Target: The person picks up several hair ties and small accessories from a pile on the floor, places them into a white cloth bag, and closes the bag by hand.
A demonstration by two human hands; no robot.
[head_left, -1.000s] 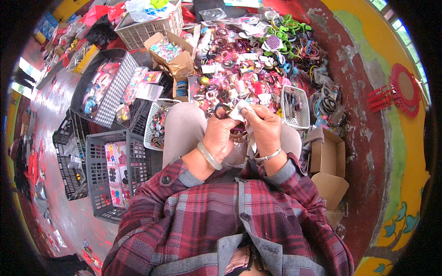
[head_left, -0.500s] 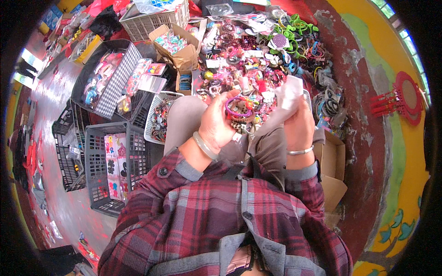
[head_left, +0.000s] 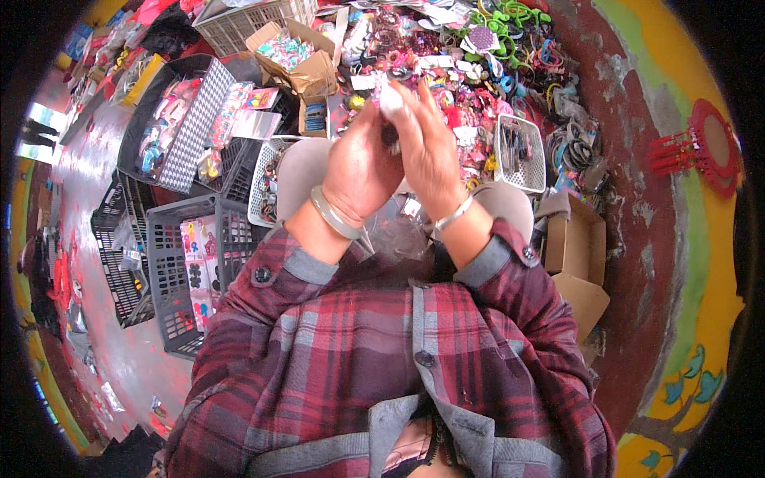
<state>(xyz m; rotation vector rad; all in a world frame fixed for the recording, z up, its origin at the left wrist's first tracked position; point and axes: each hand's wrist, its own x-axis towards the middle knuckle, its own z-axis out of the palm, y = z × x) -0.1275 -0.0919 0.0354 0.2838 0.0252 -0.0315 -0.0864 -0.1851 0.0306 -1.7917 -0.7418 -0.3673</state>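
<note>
My two hands are brought together in front of my knees, above a heap of mixed hair accessories [head_left: 478, 102]. My left hand [head_left: 358, 169] is cupped around a bundle of hair ties [head_left: 390, 135], only a dark sliver of which shows between the palms. Against it lies my right hand [head_left: 432, 155], its fingers pointing away from me. A crumpled white piece [head_left: 390, 101], paper or thin plastic, pokes out by the right thumb and fingers. Most of what the palms enclose is hidden.
A white basket [head_left: 521, 185] stands beyond my right knee, another [head_left: 256, 209] beside my left. Dark crates [head_left: 171, 342] and a patterned box [head_left: 195, 131] are at left. Open cardboard boxes [head_left: 574, 243] lie at right, near a painted wall [head_left: 677, 263].
My hands were apart, the left holding purple and brown hair ties, the right a white sheet. They have come together and moved farther from me. The white basket at right is now uncovered.
</note>
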